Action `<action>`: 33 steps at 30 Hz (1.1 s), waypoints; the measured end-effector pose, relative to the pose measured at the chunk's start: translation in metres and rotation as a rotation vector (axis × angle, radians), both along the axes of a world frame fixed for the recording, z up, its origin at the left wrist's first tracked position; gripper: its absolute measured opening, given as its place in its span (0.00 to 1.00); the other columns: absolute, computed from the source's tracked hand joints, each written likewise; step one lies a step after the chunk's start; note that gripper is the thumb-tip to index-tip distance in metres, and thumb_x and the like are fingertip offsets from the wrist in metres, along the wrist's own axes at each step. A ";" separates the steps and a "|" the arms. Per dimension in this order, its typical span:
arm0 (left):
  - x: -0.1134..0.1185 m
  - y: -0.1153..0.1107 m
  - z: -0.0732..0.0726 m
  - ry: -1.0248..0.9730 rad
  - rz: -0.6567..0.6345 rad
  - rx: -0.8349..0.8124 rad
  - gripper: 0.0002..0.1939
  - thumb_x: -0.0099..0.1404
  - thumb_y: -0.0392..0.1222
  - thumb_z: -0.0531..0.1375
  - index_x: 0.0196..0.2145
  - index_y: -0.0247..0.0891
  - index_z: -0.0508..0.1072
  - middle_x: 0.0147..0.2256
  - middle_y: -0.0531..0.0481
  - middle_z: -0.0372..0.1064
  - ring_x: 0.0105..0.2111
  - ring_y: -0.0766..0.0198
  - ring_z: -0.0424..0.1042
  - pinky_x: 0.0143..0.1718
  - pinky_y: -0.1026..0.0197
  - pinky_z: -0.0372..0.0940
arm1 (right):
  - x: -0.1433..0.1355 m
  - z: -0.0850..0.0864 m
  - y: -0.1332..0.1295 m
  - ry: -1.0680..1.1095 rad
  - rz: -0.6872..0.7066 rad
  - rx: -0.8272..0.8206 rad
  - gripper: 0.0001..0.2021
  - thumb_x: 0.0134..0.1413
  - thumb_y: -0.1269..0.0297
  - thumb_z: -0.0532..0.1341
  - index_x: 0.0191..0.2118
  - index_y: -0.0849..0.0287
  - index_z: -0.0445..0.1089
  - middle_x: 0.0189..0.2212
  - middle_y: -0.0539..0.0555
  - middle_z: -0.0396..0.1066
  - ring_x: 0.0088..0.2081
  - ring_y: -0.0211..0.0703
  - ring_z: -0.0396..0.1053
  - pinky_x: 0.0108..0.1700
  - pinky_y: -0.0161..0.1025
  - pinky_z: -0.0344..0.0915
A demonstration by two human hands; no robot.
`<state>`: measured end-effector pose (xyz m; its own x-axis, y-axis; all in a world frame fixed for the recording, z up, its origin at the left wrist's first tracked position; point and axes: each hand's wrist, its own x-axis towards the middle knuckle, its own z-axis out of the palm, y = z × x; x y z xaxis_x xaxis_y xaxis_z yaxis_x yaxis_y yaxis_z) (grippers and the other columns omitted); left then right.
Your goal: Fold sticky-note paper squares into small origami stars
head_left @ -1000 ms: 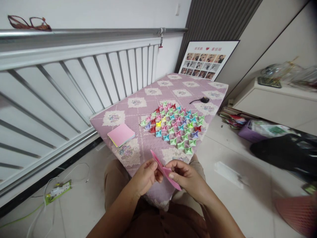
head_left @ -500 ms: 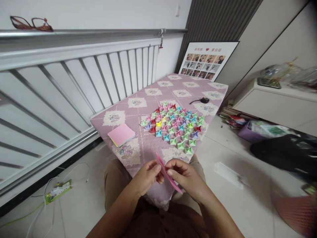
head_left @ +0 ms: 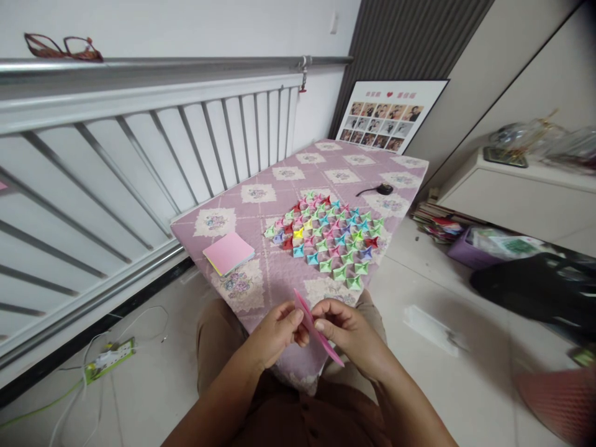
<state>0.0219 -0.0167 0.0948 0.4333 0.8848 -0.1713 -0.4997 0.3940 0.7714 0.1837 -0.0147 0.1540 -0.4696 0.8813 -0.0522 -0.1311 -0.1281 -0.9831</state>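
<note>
A folded sheet of pink paper (head_left: 333, 355) is held between my two hands above the near corner of the table. My left hand (head_left: 280, 329) pinches its left side with thumb and fingers. On the other side, my right hand (head_left: 342, 326) grips the paper, thumb pressed near the fold. Beyond the hands lie rows of small folded paper stars (head_left: 326, 233) in green, pink, red, blue, yellow and purple. To the left rests a stack of square paper (head_left: 229, 252) with a pink sheet on top.
A patterned purple tablecloth (head_left: 274, 205) covers the table. Near its far right edge is a small black object with a cord (head_left: 384, 189). A white railing (head_left: 209, 130) runs along the left, eyeglasses (head_left: 65, 47) on its bar. A power strip (head_left: 112, 359) lies on the floor.
The view has shifted very slightly. Both hands keep the same hold on the pink paper, and nothing on the table has visibly moved.
</note>
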 end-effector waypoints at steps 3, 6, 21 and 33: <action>0.000 0.000 0.000 0.002 -0.001 -0.006 0.17 0.60 0.52 0.63 0.32 0.34 0.67 0.23 0.53 0.66 0.22 0.70 0.66 0.26 0.66 0.59 | 0.001 -0.001 0.000 0.008 0.001 -0.011 0.08 0.55 0.60 0.62 0.34 0.58 0.66 0.27 0.50 0.74 0.31 0.40 0.72 0.39 0.39 0.67; 0.001 -0.001 0.000 -0.001 -0.008 -0.008 0.17 0.60 0.52 0.63 0.32 0.34 0.67 0.23 0.53 0.66 0.22 0.70 0.66 0.26 0.66 0.59 | 0.002 -0.001 0.000 -0.005 0.001 -0.013 0.08 0.56 0.59 0.62 0.34 0.58 0.67 0.27 0.50 0.74 0.31 0.39 0.72 0.39 0.39 0.67; 0.001 0.001 -0.005 -0.009 0.008 -0.011 0.15 0.61 0.50 0.62 0.33 0.34 0.67 0.25 0.52 0.66 0.23 0.70 0.65 0.27 0.66 0.59 | 0.002 -0.001 0.001 -0.143 -0.087 0.027 0.10 0.55 0.56 0.61 0.34 0.58 0.67 0.26 0.49 0.72 0.30 0.38 0.71 0.36 0.36 0.66; 0.000 0.001 -0.007 0.095 -0.034 0.004 0.20 0.60 0.55 0.62 0.36 0.33 0.70 0.25 0.52 0.67 0.22 0.70 0.65 0.27 0.65 0.59 | -0.002 -0.004 0.002 -0.025 -0.010 -0.022 0.10 0.55 0.56 0.61 0.34 0.58 0.65 0.27 0.50 0.72 0.31 0.40 0.72 0.39 0.41 0.68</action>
<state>0.0215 -0.0152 0.0880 0.4449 0.8708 -0.2092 -0.4107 0.4060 0.8164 0.1821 -0.0124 0.1504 -0.4593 0.8844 -0.0833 -0.1083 -0.1488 -0.9829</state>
